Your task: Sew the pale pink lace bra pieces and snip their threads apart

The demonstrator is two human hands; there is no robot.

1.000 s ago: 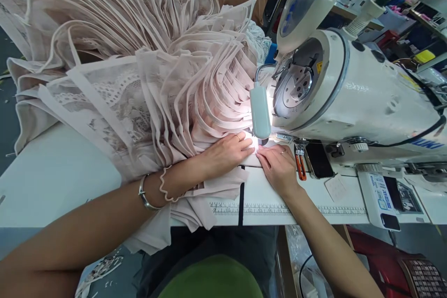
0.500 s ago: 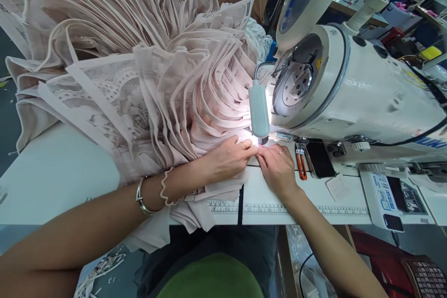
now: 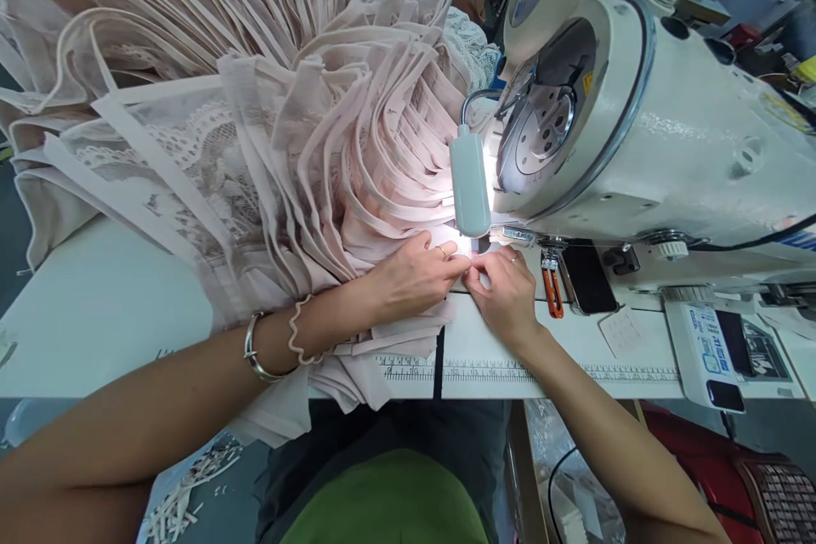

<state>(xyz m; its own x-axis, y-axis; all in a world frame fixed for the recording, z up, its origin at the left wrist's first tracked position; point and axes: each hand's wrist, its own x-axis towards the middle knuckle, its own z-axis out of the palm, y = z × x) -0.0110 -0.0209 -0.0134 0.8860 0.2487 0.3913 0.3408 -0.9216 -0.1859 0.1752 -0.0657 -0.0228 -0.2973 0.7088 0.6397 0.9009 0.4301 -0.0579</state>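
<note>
My left hand [image 3: 417,276] lies over pale pink fabric [image 3: 408,331], its thumb and fingers closed near the lit needle area. My right hand [image 3: 507,289] pinches from the other side, fingertips almost meeting those of the left. A small bit of the pale fabric shows between the fingertips; most of it is hidden by the fingers. Just beyond them is the white sewing machine [image 3: 676,127], with a small light-green lamp [image 3: 470,183] hanging in front of its needle, which I cannot see. The bunched lace-trimmed garment pieces [image 3: 204,161] spread left of the machine.
Orange-handled snips [image 3: 552,289] and a dark phone [image 3: 587,276] lie right of my right hand. Farther right are a paper slip [image 3: 621,331] and a control panel [image 3: 705,348]. A printed ruler [image 3: 490,371] runs along the table's front edge. Fabric scraps [image 3: 191,484] lie below left.
The view has shifted slightly, so the pile and machine sit a little higher in it. My right index finger and thumb now look more curled; both hands stay by the needle area.
</note>
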